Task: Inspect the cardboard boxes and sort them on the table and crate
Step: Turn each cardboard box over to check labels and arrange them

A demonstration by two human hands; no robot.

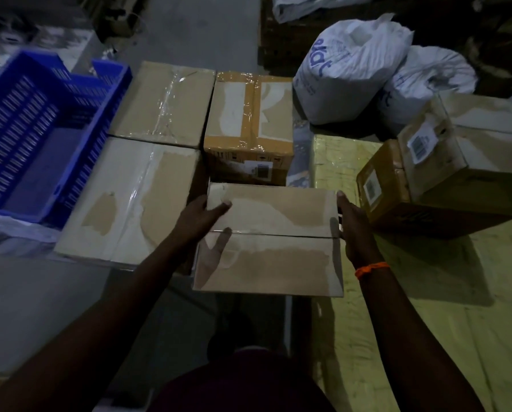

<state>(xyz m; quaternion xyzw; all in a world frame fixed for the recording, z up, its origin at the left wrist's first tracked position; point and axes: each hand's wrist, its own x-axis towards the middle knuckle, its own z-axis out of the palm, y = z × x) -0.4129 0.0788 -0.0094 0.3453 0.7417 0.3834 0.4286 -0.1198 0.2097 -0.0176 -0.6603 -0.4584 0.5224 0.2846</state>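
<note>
I hold a taped cardboard box (pixel 271 239) in front of me between both hands. My left hand (pixel 199 220) grips its left side, thumb curled over the top. My right hand (pixel 354 224) grips its right side; an orange band is on that wrist. Three more cardboard boxes sit beyond it: a large one (pixel 126 197) at the left, another (pixel 162 104) behind that, and a brown-taped one (pixel 248 123) in the middle. A blue plastic crate (pixel 37 138) stands at the far left. Two labelled boxes (pixel 445 171) rest on the yellow table (pixel 427 292) at the right.
Two white filled sacks (pixel 352 69) lie on the floor beyond the table. Dark pallets and clutter fill the back. Grey floor shows at the lower left and between my arms. The light is dim.
</note>
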